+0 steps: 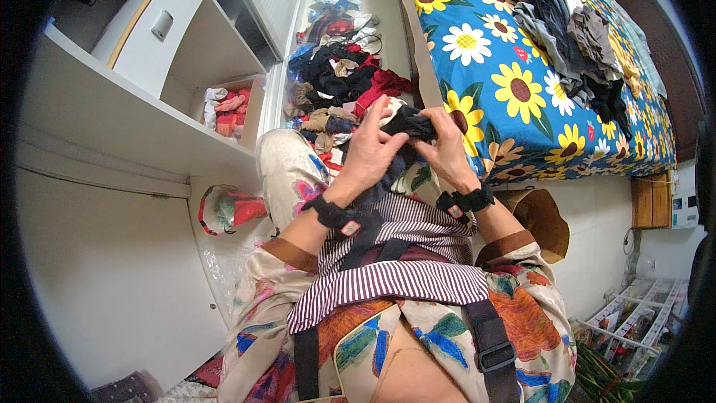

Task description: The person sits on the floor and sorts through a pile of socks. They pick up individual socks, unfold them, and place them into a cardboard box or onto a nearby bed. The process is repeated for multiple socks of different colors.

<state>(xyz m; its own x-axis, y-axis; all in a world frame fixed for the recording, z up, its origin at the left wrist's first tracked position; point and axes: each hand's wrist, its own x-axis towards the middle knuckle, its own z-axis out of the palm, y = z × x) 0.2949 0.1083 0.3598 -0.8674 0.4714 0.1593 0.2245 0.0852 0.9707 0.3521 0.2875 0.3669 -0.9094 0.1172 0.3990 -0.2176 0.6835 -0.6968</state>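
Observation:
Over my lap I hold a bunched black cloth garment (410, 125), small like a sock, though its exact kind I cannot make out. My right hand (445, 148) pinches its right end between thumb and fingers. At the garment's left side is my left hand (371, 151), its thumb pressed against the cloth and its fingers curled behind. Something whitish shows between the left fingers and the black cloth. Just beyond my hands, a heap of clothes (335, 75) in black, dark red and tan lies on the floor.
To the right is a bed with a blue sunflower sheet (477, 45), bearing a pile of grey and black clothes (570, 33). An open white cabinet (134, 89) stands left, with a box of red and white cloth (233, 112). A brown container (541, 224) sits by the bed.

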